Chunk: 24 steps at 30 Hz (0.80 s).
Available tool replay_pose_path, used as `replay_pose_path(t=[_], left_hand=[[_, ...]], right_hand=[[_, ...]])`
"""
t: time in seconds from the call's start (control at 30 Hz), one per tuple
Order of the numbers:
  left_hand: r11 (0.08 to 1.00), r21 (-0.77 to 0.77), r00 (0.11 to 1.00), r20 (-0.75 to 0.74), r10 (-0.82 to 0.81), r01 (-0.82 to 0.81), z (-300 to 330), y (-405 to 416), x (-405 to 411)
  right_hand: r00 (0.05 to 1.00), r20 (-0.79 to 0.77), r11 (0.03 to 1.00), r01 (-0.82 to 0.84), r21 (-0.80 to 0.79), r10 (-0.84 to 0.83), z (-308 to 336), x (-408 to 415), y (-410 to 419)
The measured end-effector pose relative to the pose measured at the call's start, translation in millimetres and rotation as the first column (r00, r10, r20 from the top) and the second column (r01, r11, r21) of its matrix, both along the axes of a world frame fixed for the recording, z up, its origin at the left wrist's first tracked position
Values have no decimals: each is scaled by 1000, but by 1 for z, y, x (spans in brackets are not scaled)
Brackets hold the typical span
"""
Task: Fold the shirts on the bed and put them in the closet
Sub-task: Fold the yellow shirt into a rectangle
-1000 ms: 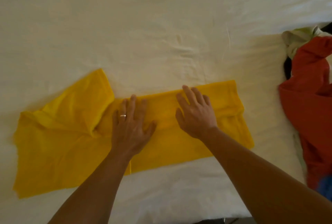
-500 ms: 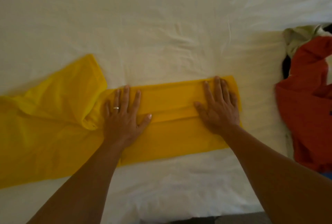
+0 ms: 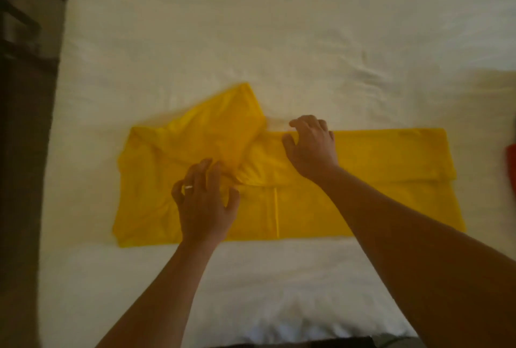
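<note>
A yellow shirt [image 3: 363,180] lies partly folded into a long band on the white bed [image 3: 279,26], with one sleeve [image 3: 223,130] sticking up at its left end. My left hand [image 3: 205,202] is over the shirt's left part with bent, spread fingers. Its fingertips touch the fabric at the base of the sleeve. My right hand [image 3: 310,146] is at the shirt's far edge beside the sleeve. The fingers curl over that edge and the thumb lies on the cloth, gripping it.
A sliver of a red garment [image 3: 511,163] shows at the right border. Dark wooden furniture [image 3: 25,96] runs along the bed's left side. The near edge of the bed is at the bottom of the view.
Both hands have lifted from pressing flat. My right hand moved left from the shirt's right end to the far edge by the sleeve. The view has shifted left.
</note>
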State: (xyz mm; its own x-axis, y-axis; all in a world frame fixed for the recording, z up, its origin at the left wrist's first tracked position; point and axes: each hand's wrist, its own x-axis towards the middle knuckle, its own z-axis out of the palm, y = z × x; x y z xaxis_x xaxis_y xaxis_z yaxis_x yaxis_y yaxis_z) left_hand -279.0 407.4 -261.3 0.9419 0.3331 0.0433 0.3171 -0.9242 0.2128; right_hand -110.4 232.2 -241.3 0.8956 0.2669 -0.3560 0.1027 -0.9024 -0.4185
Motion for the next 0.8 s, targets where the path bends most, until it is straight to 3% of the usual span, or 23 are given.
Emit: replay_pose_path(t=[0.1, 0.27, 0.37, 0.43, 0.53, 0.6, 0.67, 0.7, 0.73, 0.77, 0.8], left_hand=[[998, 43, 995, -92, -40, 44, -4, 43, -29], [997, 55, 976, -213, -45, 58, -14, 88, -60], [998, 15, 959, -281, -47, 53, -24, 98, -68], [999, -16, 954, -295, -46, 43, -29, 98, -69], [997, -70, 948, -315, -36, 15, -32, 97, -66], [992, -118, 955, -298, -2, -35, -24, 96, -65], [963, -200, 965, -226, 132, -178, -12, 99, -60], [911, -285, 951, -172, 257, -298, -3, 102, -56], [796, -423, 900, -154, 408, -433, 6, 106, -49], [569, -617, 805, -191, 562, -544, 15, 112, -42], [215, -787, 674, -312, 670, -578, 23, 118, -34]], right_hand=[[987, -128, 992, 104, 70, -95, 5, 4, 65], [889, -231, 915, 402, -19, -396, -3, 21, 125], [849, -248, 880, 473, -37, -467, -11, 26, 138], [884, -174, 896, 443, 21, -434, -10, 24, 142], [963, 84, 966, 254, 39, -256, 2, 10, 149], [963, 227, 984, 113, 141, -143, 15, -10, 156], [944, 331, 977, -60, 205, -11, 26, -39, 161], [924, 373, 969, -159, 189, 79, 32, -58, 162], [904, 398, 957, -238, 164, 156, 34, -79, 161], [890, 403, 946, -293, 142, 215, 36, -101, 160], [878, 402, 934, -334, 126, 260, 37, -123, 157]])
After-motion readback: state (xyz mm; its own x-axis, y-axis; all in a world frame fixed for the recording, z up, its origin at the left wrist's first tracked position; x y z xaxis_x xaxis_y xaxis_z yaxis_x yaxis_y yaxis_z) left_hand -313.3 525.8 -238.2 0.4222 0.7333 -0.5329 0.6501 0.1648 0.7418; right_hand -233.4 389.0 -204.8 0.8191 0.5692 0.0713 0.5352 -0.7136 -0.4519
